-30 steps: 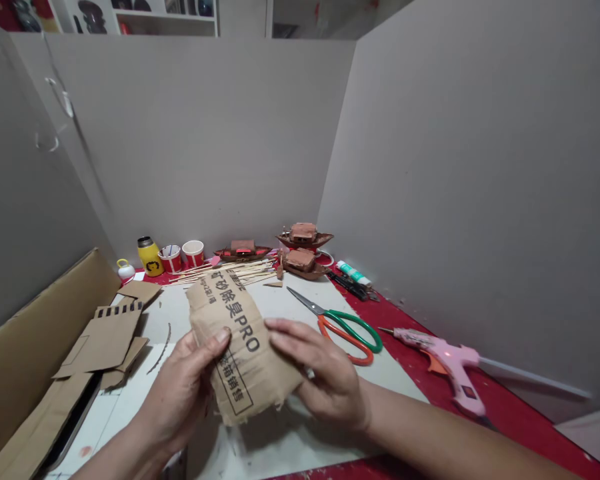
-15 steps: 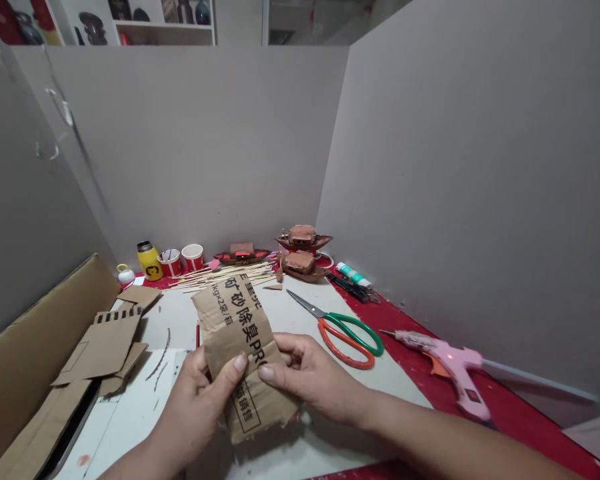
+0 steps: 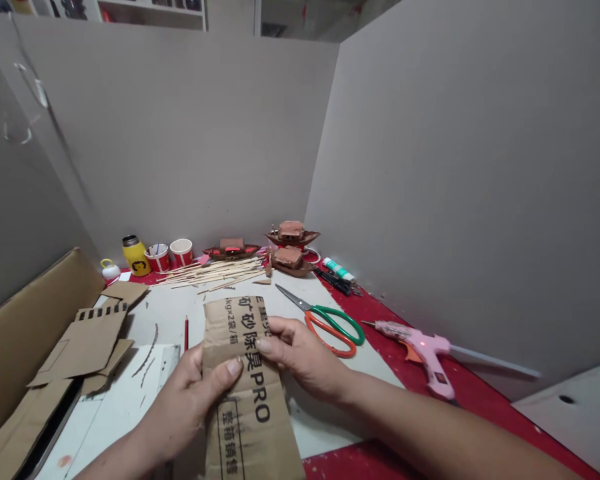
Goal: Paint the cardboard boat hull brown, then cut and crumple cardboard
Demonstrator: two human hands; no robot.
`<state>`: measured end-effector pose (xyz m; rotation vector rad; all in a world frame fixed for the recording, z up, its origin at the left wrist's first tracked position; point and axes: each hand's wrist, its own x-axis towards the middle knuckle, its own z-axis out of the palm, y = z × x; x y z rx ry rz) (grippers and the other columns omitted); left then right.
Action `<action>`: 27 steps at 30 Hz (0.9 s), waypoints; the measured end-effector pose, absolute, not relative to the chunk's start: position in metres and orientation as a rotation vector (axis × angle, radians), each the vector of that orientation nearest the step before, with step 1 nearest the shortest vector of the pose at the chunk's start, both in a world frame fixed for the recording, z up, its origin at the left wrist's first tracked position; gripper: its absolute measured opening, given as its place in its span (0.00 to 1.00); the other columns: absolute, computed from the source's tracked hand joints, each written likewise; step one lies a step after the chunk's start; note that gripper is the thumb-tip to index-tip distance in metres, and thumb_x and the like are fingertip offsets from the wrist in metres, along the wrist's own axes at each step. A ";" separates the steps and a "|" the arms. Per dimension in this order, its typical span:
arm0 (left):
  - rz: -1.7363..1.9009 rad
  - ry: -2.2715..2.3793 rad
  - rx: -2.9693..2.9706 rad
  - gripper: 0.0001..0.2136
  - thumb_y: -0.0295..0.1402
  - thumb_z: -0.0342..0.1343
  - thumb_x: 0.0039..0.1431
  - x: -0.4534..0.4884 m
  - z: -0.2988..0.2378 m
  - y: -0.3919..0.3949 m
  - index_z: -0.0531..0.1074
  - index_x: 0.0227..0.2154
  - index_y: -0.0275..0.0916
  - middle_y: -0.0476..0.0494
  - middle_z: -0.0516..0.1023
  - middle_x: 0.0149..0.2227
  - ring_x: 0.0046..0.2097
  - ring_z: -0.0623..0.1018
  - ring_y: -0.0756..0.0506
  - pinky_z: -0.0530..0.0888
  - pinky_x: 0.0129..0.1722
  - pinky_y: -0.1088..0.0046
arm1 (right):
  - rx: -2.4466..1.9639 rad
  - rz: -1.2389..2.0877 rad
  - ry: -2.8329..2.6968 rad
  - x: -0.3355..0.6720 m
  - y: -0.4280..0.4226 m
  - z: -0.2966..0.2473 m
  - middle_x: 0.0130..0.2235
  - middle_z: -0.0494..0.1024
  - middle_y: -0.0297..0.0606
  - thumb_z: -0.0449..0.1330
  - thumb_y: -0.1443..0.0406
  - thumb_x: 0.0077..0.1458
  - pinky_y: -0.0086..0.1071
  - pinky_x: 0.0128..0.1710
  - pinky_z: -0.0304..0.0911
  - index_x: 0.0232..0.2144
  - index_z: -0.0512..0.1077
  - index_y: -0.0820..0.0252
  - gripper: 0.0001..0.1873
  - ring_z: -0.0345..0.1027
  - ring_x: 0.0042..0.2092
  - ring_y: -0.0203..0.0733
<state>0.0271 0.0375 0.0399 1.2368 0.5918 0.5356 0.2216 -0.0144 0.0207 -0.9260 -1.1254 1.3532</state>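
Note:
Both my hands grip a brown cardboard piece (image 3: 247, 407) printed with black characters and "PRO", held upright over the white work surface (image 3: 175, 313). My left hand (image 3: 195, 393) pinches its left edge, thumb on the front. My right hand (image 3: 300, 357) holds the right edge a little higher, fingers curled behind and thumb on the print. The piece reaches down past the bottom of the view.
Green and orange scissors (image 3: 330, 325) and a pink glue gun (image 3: 420, 350) lie to the right on the red table. Cardboard scraps (image 3: 85, 340) and a red pencil (image 3: 186, 332) lie left. Wooden sticks (image 3: 215, 272), small model boats (image 3: 290, 247), paper cups (image 3: 170, 255) and a yellow bottle (image 3: 135, 255) stand at the back. Grey partitions enclose the table.
The cardboard piece has turned from slanted to nearly vertical and come closer and lower. Both hands shifted their grip along its edges. The view moved slightly right.

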 end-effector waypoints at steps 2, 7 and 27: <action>0.508 0.558 1.242 0.18 0.42 0.64 0.59 0.028 0.041 0.036 0.77 0.49 0.39 0.40 0.85 0.42 0.40 0.83 0.44 0.78 0.42 0.68 | -0.921 1.393 -1.109 0.221 -0.015 0.020 0.27 0.79 0.33 0.71 0.48 0.48 0.23 0.17 0.62 0.42 0.78 0.63 0.27 0.67 0.21 0.31; 0.478 0.520 1.240 0.18 0.41 0.64 0.59 0.030 0.044 0.038 0.77 0.48 0.36 0.41 0.85 0.37 0.36 0.83 0.47 0.77 0.39 0.73 | -0.867 1.403 -1.136 0.220 -0.016 0.019 0.24 0.76 0.29 0.71 0.54 0.51 0.19 0.14 0.60 0.39 0.78 0.63 0.20 0.63 0.17 0.25; 0.684 0.475 1.458 0.14 0.38 0.59 0.65 0.029 0.041 0.037 0.77 0.50 0.41 0.45 0.84 0.42 0.40 0.81 0.47 0.77 0.41 0.74 | -0.863 1.351 -1.194 0.217 -0.026 0.022 0.24 0.75 0.30 0.67 0.52 0.57 0.18 0.13 0.60 0.41 0.78 0.62 0.19 0.63 0.16 0.26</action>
